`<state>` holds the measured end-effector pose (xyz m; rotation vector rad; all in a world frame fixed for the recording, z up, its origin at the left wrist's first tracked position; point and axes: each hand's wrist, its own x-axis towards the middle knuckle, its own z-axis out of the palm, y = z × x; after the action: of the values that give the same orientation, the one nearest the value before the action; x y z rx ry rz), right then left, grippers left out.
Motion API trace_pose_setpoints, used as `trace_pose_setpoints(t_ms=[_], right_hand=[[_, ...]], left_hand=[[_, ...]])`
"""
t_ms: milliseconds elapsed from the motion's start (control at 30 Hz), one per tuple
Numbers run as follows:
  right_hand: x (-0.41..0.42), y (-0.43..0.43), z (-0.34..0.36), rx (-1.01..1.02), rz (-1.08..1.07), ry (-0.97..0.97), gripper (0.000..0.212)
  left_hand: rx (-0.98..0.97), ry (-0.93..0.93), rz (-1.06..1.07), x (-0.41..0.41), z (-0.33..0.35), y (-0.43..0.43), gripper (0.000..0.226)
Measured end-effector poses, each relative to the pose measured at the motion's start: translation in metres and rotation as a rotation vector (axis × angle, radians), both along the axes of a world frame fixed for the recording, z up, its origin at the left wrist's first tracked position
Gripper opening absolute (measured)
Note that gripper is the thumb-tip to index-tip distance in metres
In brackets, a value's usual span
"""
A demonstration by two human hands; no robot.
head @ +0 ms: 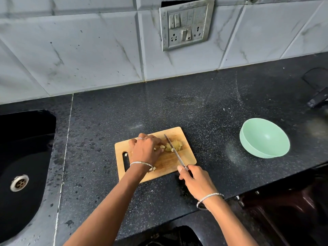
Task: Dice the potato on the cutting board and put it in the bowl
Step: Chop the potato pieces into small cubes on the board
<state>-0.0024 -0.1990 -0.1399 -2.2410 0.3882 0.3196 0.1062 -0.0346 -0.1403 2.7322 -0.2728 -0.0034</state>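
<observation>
A wooden cutting board lies on the dark counter. On it rests a yellowish potato, partly cut, with small pale pieces beside it and one near the board's handle slot. My left hand curls over the potato pieces at the potato's left end. My right hand grips the handle of a knife, whose blade crosses the potato. The pale green bowl stands empty to the right of the board.
A black sink with a metal drain is at the left. A tiled wall with a switch panel rises behind the counter. A dark object lies at the far right edge. The counter's front edge runs near my right wrist.
</observation>
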Motion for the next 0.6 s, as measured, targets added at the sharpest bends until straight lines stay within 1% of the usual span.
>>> trace_pose_setpoints(t_ms=[300, 467, 600], right_hand=[[-0.003, 0.011, -0.006, 0.024, 0.018, -0.004, 0.041], [-0.003, 0.020, -0.008, 0.031, -0.027, -0.003, 0.040], [-0.004, 0.024, -0.010, 0.014, -0.020, 0.010, 0.040]], left_hand=[[0.099, -0.004, -0.080, 0.007, -0.001, 0.008, 0.021], [0.076, -0.025, -0.044, 0.006, -0.005, 0.008, 0.015], [0.068, -0.007, -0.041, 0.008, -0.004, 0.007, 0.019]])
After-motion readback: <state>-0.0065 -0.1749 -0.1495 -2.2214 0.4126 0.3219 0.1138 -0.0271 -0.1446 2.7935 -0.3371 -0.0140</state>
